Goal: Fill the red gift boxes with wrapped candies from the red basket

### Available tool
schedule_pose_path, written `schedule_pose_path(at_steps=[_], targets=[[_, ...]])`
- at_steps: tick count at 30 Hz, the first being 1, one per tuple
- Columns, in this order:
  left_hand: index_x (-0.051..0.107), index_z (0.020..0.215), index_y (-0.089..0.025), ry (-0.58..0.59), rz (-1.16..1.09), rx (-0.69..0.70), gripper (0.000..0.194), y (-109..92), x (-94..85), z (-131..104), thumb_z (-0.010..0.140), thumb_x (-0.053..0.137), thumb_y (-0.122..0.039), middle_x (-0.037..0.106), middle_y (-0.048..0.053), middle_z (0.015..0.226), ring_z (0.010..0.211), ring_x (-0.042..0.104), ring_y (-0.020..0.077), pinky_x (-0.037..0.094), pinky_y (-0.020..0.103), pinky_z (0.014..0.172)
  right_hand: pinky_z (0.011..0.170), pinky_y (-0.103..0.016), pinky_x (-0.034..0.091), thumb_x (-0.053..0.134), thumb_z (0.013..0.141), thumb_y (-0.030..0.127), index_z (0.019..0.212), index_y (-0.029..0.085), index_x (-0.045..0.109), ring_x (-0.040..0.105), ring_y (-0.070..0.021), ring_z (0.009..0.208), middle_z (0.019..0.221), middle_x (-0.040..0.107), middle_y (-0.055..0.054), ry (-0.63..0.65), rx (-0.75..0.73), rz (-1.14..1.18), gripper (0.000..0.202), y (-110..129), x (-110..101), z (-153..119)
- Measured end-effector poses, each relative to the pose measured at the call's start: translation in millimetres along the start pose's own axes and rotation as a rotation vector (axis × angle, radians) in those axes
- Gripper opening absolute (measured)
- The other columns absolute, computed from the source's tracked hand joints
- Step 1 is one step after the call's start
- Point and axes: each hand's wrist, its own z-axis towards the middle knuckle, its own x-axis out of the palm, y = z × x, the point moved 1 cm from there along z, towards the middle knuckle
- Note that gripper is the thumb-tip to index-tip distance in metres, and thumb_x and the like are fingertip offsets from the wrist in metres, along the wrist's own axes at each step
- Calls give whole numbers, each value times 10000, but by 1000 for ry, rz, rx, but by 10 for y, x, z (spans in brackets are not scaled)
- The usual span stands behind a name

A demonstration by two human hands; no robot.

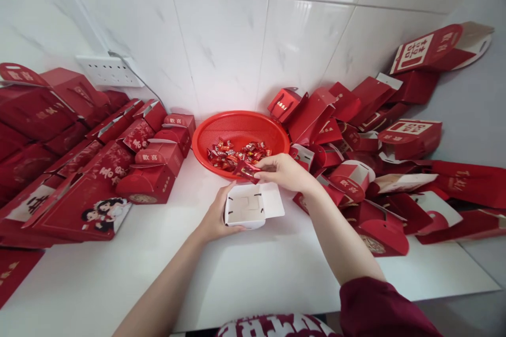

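My left hand (219,214) is wrapped around the left side of a small gift box (245,205). The box stands open at the top, showing its white inside and a white flap folded out to the right. Just behind it, my right hand (279,171) pinches a candy (247,170) in a dark red wrapper. That hand is over the front rim of a red plastic basket (203,137), where several wrapped candies (225,155) lie in a loose heap. Nothing but white cardboard and short cord ends shows inside the box.
Closed red gift boxes (144,181) stand in rows on the left of the white table (158,263). Many red boxes (385,229), several with open flaps, are piled loosely on the right. A tiled wall with a socket strip (108,71) rises behind the basket.
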Motion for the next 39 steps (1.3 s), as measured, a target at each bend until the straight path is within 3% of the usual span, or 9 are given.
schedule_pose_path(at_steps=[5,8,12,15,25,29,33,36,39], targets=[[210,1523,-287,32,53,-4,1106,-34,22,-28,644,852,-484,357,135,1446,1324,416,360,367,502,1103,976,-388,503,509,991,343,1149,217,705,661,-223,1083,1145,720,-65,-119,-110,-222,281,-45,139,-439],[192,1526,-302,63,76,-12,1115,-60,46,-56,646,849,-498,349,133,1438,1301,432,357,392,496,1083,1065,-427,439,569,960,415,1257,227,633,554,-248,1250,1338,603,-101,-119,-200,-250,357,-231,212,-601],[191,1523,-305,56,78,3,1134,-78,68,-65,629,858,-513,340,133,1444,1310,419,366,384,505,1094,1168,-517,295,800,705,578,1518,269,326,283,-329,1458,1598,261,-131,65,-245,-234,990,-525,376,-715],[177,1529,-313,63,68,1,1139,-61,90,-70,635,851,-521,331,132,1447,1315,419,368,386,511,1097,1196,-524,225,835,635,598,1576,267,135,166,-338,1496,1622,157,-143,100,-206,-240,1219,-711,529,-746],[-32,1565,-290,99,62,-36,1177,-44,197,-127,732,720,-647,183,175,1580,1440,271,399,278,590,1154,1129,-427,357,851,665,429,1579,269,6,347,-295,1402,1487,264,-148,-30,-150,-21,1255,-959,820,-699],[159,1572,-238,101,214,35,971,-151,17,-161,823,394,-809,198,173,1586,1458,204,405,227,586,1173,1140,-442,336,864,639,435,1581,268,-9,334,-312,1410,1491,279,-150,-27,-121,-43,1295,-964,819,-699],[454,1427,-242,-185,368,111,570,-375,-293,-91,971,365,-571,456,143,1406,1324,428,322,341,503,1119,1142,-417,337,874,630,439,1580,295,-43,358,-287,1398,1474,307,-128,-18,-109,-39,1328,-950,806,-698],[596,1248,-248,-394,529,175,314,-630,-572,203,957,505,-324,582,87,1231,1189,540,250,397,432,1080,1138,-400,346,876,629,438,1576,315,-70,362,-275,1397,1482,303,-112,-15,-96,-40,1344,-941,797,-703],[614,1194,-232,-401,606,161,278,-784,-826,724,934,545,-302,563,75,1264,1208,539,225,428,387,1070,1136,-393,348,873,631,441,1575,317,-80,355,-277,1403,1498,291,-111,-7,-77,-56,1348,-932,786,-715]])
